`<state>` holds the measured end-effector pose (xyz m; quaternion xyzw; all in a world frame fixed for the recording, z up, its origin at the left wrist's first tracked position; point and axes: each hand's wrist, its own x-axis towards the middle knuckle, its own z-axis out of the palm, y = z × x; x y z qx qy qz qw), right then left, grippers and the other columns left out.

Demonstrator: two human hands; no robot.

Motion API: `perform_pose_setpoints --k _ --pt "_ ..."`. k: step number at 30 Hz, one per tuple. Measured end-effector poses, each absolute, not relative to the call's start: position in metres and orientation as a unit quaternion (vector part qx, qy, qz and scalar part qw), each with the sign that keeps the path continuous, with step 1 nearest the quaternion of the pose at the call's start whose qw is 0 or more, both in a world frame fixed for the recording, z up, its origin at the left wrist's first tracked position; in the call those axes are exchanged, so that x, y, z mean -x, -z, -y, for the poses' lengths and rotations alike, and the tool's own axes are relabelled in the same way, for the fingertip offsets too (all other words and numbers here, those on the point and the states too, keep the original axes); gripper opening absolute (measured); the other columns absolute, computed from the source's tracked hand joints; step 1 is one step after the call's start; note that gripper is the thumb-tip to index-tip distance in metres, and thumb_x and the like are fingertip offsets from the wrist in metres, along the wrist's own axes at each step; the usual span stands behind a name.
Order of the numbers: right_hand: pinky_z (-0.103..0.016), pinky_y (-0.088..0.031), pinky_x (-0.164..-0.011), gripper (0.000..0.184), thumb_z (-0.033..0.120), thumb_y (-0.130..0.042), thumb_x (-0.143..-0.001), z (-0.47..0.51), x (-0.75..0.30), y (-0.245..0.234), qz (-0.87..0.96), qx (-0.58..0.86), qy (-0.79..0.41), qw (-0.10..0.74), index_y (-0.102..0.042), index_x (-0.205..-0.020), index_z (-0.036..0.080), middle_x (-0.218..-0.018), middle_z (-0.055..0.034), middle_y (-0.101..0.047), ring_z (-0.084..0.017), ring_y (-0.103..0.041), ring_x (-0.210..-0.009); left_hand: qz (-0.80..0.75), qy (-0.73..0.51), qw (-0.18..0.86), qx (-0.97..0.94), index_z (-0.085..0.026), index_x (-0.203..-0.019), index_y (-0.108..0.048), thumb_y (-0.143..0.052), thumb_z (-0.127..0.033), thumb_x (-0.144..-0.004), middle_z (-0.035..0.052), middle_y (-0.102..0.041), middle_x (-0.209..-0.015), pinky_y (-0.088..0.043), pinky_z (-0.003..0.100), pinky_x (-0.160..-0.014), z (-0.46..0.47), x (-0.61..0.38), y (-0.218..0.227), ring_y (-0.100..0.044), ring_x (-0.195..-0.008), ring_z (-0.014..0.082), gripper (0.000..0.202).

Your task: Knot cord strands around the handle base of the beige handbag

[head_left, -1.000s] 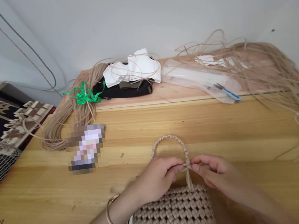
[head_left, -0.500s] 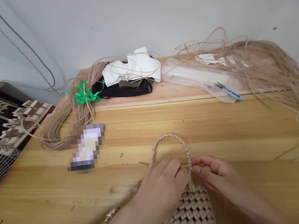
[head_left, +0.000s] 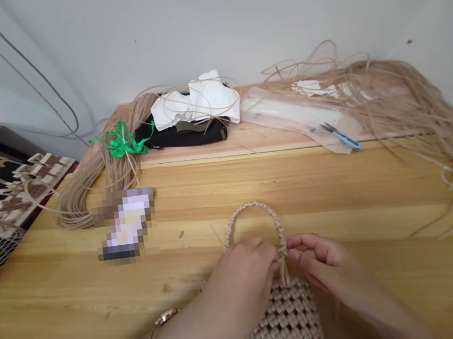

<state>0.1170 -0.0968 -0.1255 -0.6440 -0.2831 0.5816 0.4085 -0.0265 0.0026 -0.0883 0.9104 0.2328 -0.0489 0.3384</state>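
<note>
Woven bag [head_left: 291,325] at the near edge of the counter [head_left: 329,189]: right hand [head_left: 329,270] pinches strands [head_left: 284,273] below its handle [head_left: 252,204], left hand [head_left: 244,286] clenched (apparently on a strand too), probably keeping the weave tight.

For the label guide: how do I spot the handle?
From the wooden table, look down to the woven bag at bottom centre, partly hidden by the left hand. The handle arches above it: one plaited loop, unlike the loose strands behind.
</note>
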Motion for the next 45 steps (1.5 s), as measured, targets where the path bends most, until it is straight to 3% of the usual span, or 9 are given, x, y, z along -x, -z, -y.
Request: perform_pose_setpoints --k 3,7,17,24,31,36,41,45 --pt "-0.023 -0.015 -0.04 0.034 0.047 -0.051 -0.078 0.095 -0.117 0.125 0.283 0.647 -0.576 0.413 -0.052 -0.091 0.016 -0.044 0.0104 -0.03 -0.007 -0.023 -0.04 -0.268 0.035 0.344 -0.899 -0.017 -0.078 -0.05 -0.031 -0.014 -0.085 0.0037 -0.055 -0.079 -0.037 0.029 -0.064 0.0 0.024 0.093 -0.05 -0.071 0.0156 0.02" --pt "-0.023 -0.014 -0.039 0.035 0.049 -0.05 -0.078 0.096 -0.116 0.125 0.275 0.643 -0.585 0.411 -0.05 -0.092 0.017 -0.042 0.0112 -0.029 -0.007 -0.021 -0.038 -0.3 0.027 0.385 -0.872 -0.018 -0.075 -0.048 -0.037 -0.024 -0.084 0.002 -0.055 -0.073 -0.034 0.027 -0.059 -0.002 0.021 0.095 -0.048 -0.068 0.0149 0.015" --pt "-0.022 -0.016 -0.041 0.029 0.044 -0.044 -0.084 0.102 -0.116 0.121 0.305 0.635 -0.589 0.397 -0.048 -0.096 0.018 -0.041 0.0104 -0.035 -0.007 -0.022 -0.038 -0.261 0.064 0.512 -0.816 -0.017 -0.068 -0.051 -0.044 -0.039 -0.082 -0.0023 -0.05 -0.062 -0.03 0.022 -0.052 -0.012 0.017 0.102 -0.044 -0.058 0.0101 0.027" --pt "-0.023 -0.015 -0.04 0.028 0.045 -0.044 -0.083 0.102 -0.116 0.122 0.29 0.646 -0.592 0.384 -0.047 -0.095 0.02 -0.04 0.0103 -0.034 -0.007 -0.021 -0.037 -0.306 -0.004 0.583 -0.752 -0.017 -0.08 -0.058 -0.06 -0.031 -0.073 -0.0039 -0.052 -0.065 -0.034 0.018 -0.054 -0.019 0.021 0.107 -0.045 -0.059 0.0079 0.016" --pt "-0.024 -0.017 -0.042 0.031 0.048 -0.043 -0.084 0.101 -0.116 0.118 0.295 0.65 -0.591 0.375 -0.048 -0.096 0.02 -0.041 0.0097 -0.033 -0.008 -0.022 -0.039 -0.319 -0.042 0.532 -0.783 -0.019 -0.074 -0.068 -0.06 -0.024 -0.073 -0.0032 -0.059 -0.061 -0.035 0.019 -0.054 -0.016 0.024 0.105 -0.045 -0.054 0.0076 0.01" --pt "-0.024 -0.018 -0.043 0.03 0.045 -0.041 -0.085 0.102 -0.116 0.116 0.303 0.65 -0.591 0.37 -0.047 -0.099 0.019 -0.042 0.0102 -0.034 -0.009 -0.024 -0.04 -0.341 -0.039 0.59 -0.731 -0.017 -0.075 -0.07 -0.058 -0.019 -0.073 -0.0016 -0.065 -0.065 -0.037 0.019 -0.054 -0.014 0.021 0.106 -0.05 -0.056 0.008 0.013" --pt "-0.024 -0.023 -0.044 0.039 0.043 -0.039 -0.087 0.105 -0.115 0.122 0.314 0.648 -0.585 0.373 -0.042 -0.115 0.017 -0.042 0.0096 -0.04 -0.01 -0.03 -0.04 -0.379 -0.026 0.698 -0.607 -0.01 -0.077 -0.069 -0.063 -0.016 -0.069 0.0045 -0.069 -0.076 -0.044 0.021 -0.062 -0.014 0.016 0.111 -0.058 -0.065 0.0108 0.012" --pt "-0.025 -0.028 -0.047 0.05 0.044 -0.039 -0.087 0.107 -0.115 0.127 0.315 0.651 -0.578 0.379 -0.035 -0.127 0.014 -0.041 0.0097 -0.041 -0.01 -0.032 -0.04 -0.38 -0.019 0.712 -0.59 -0.009 -0.079 -0.069 -0.063 -0.014 -0.069 0.0068 -0.07 -0.08 -0.046 0.024 -0.069 -0.014 0.016 0.113 -0.061 -0.07 0.0127 0.013"
